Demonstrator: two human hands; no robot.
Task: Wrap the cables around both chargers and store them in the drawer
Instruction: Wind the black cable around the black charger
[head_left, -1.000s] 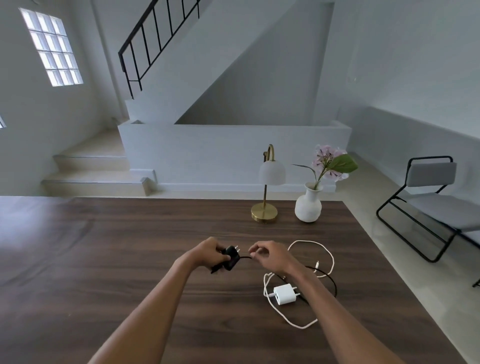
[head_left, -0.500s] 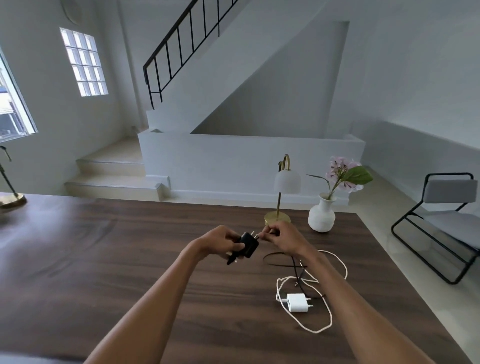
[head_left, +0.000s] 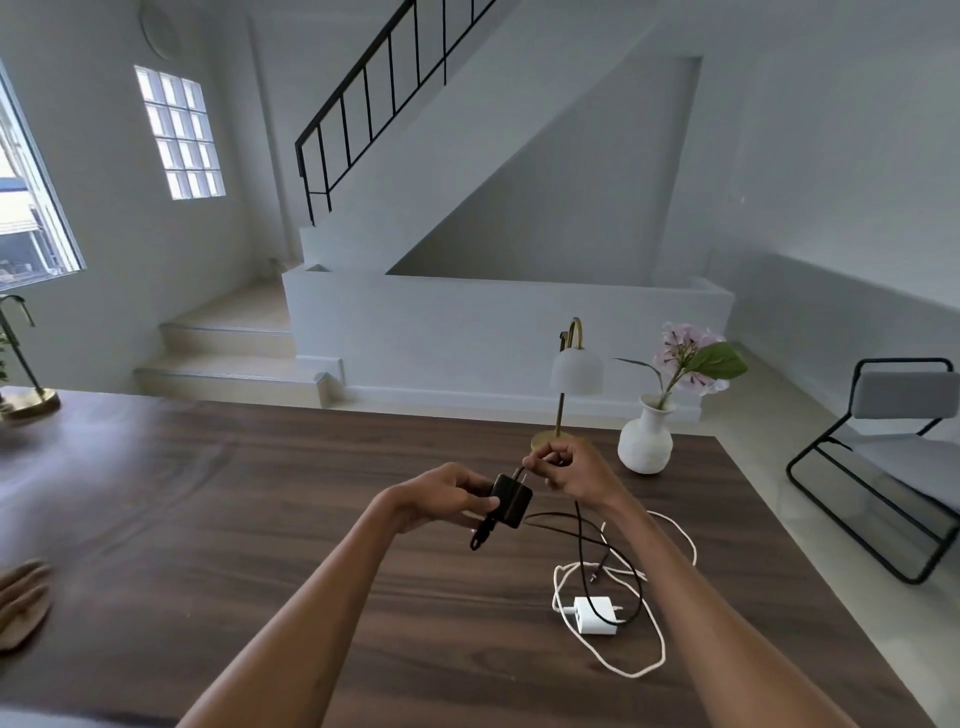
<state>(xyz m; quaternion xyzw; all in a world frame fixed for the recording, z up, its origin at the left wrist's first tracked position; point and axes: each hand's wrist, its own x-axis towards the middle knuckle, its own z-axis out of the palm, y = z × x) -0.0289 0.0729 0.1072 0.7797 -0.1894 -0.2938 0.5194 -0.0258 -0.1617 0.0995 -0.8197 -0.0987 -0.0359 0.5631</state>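
Observation:
My left hand (head_left: 447, 496) grips the black charger (head_left: 511, 499) above the dark wooden table (head_left: 260, 519), prongs pointing up. My right hand (head_left: 571, 470) pinches the black cable (head_left: 584, 551) just beside the prongs, and the cable hangs from it down to the table. A short loop of black cable dangles below the charger. The white charger (head_left: 597, 614) lies on the table under my right forearm, with its white cable (head_left: 623, 660) loosely looped around it. The black cable crosses over the white charger. No drawer is in view.
A brass lamp with a white shade (head_left: 571, 374) and a white vase with a pink flower (head_left: 647, 441) stand at the table's far edge, just behind my right hand. A brass stand (head_left: 26, 402) sits far left. A wooden object (head_left: 21, 603) lies at the left edge. A black-framed chair (head_left: 893, 467) stands on the right.
Both hands have lifted the black charger off the table and moved it up. My right hand went from the cable beside the charger to above the prongs, pulling the black cable up.

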